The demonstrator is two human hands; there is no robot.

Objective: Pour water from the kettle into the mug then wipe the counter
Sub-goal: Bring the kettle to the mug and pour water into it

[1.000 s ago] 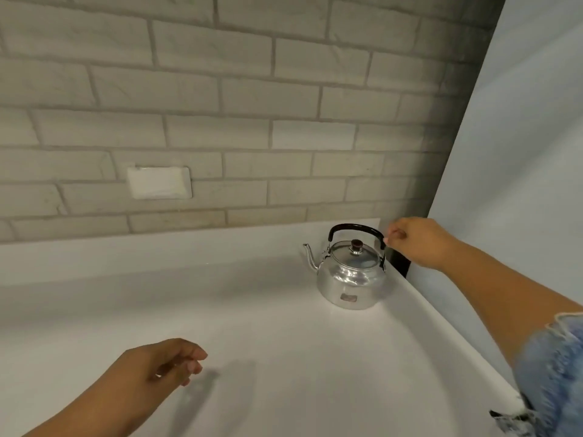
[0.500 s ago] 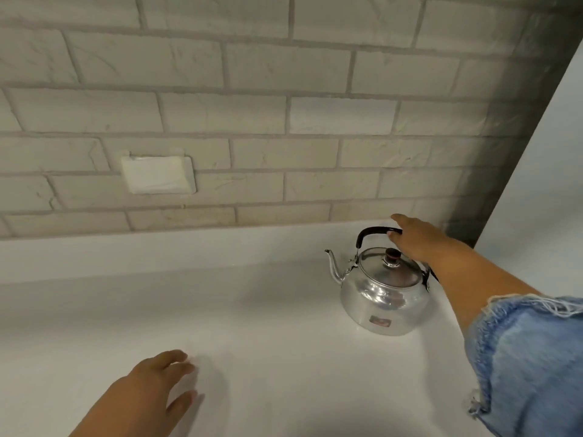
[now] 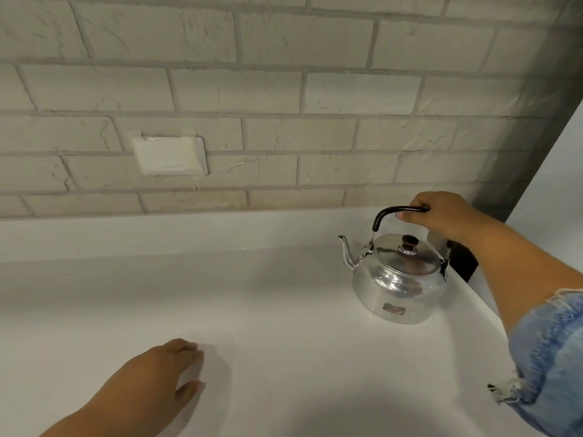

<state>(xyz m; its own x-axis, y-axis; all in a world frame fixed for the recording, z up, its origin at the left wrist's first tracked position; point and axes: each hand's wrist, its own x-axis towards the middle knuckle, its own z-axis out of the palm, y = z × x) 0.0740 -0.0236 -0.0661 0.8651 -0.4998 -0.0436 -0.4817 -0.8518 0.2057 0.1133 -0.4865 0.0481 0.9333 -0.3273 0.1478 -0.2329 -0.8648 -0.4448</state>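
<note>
A shiny metal kettle [image 3: 397, 285] with a black arched handle and a dark lid knob stands on the white counter [image 3: 284, 310] at the back right, spout pointing left. My right hand [image 3: 441, 214] is closed around the top of the handle, which stands upright. My left hand [image 3: 157, 373] hovers low over the counter at the front left, fingers apart, holding nothing. No mug or cloth is in view.
A pale brick wall [image 3: 284, 89] runs behind the counter, with a white cover plate [image 3: 170, 156] on it. A white panel [image 3: 555, 184] rises at the right, with a dark gap [image 3: 463, 263] behind the kettle. The counter's right edge runs under my right forearm.
My right hand went from beside the handle to closed around it. The view shifted closer and leftward. My left hand spread flatter over the counter.
</note>
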